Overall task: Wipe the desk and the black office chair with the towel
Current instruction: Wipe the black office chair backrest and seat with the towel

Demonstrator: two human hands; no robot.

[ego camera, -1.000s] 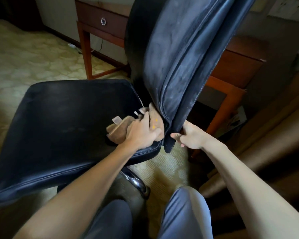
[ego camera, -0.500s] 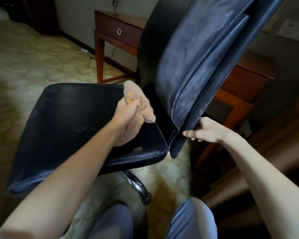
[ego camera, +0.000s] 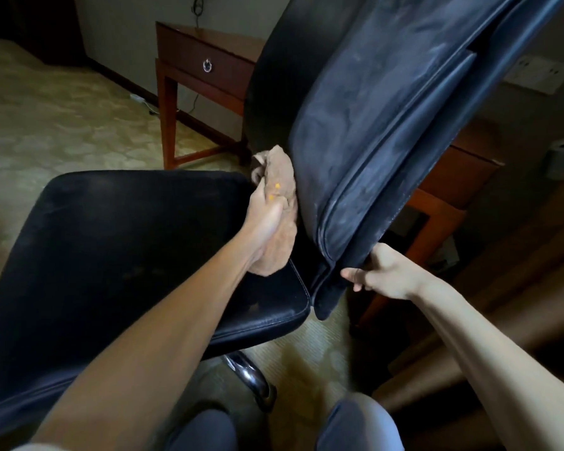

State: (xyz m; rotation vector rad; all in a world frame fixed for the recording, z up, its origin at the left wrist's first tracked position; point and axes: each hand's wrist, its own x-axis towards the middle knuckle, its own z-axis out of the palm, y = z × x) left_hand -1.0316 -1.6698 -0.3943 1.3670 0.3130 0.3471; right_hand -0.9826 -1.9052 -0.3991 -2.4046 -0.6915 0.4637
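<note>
Patterned carpet (ego camera: pixel 56 131) covers the floor across the left of the frame, and a reddish wooden table (ego camera: pixel 189 37) with a ring-pull drawer (ego camera: pixel 207 65) stands against the wall at upper centre. The same table shows again at right, behind the chair.

The black office chair (ego camera: pixel 127 249) fills the middle. Its seat (ego camera: pixel 111 222) spreads toward the lower left, and its dusty backrest (ego camera: pixel 388 125) rises tilted toward the upper right. A chrome base leg (ego camera: pixel 249 374) shows beneath the seat.

The left hand (ego camera: pixel 266 216) reaches in from the lower left and grips the brown towel (ego camera: pixel 282 175), with its fingers (ego camera: pixel 258 195) curled tight into the bunched cloth. The towel sits at the centre of the frame, pressed against the left edge of the backrest just above the seat's rear corner. One wad stands up above the fingers, and another hangs below the palm, touching the seat.

The right hand (ego camera: pixel 386 276) comes in from the lower right and holds the bottom edge of the backrest. Its fingers (ego camera: pixel 352 274) are curled around that edge, well apart from the towel.

Two knees in grey trousers (ego camera: pixel 360 424) show at the bottom edge.
</note>
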